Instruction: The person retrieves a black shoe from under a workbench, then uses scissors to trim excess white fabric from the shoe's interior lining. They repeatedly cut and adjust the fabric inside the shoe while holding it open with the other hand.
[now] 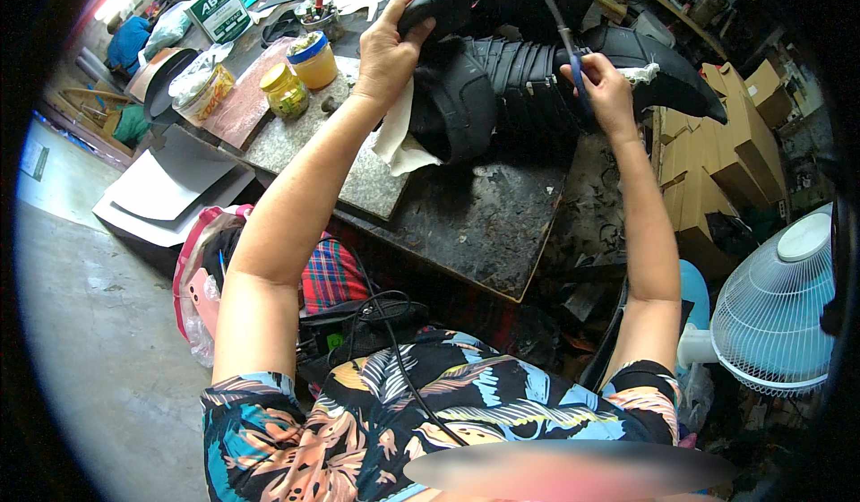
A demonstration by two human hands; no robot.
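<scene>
My left hand is closed on a black shoe upper, thumb and fingers around its rounded end. In my right hand are blue-handled scissors, their grey blades pointing up and away from me. Below and between my hands lies a nested row of black shoe uppers, stretching across the dark worktable. An off-white piece of cloth sticks out at the row's left end. Beyond the scissors, more black pieces overlap, and their edges are hard to tell apart.
Left of my left forearm stand a blue-lidded tub, a yellow-lidded jar and a plastic-covered tub. A green-and-white can stands farther back. Cardboard is stacked at right, near a caged fan. White sheets jut out at left.
</scene>
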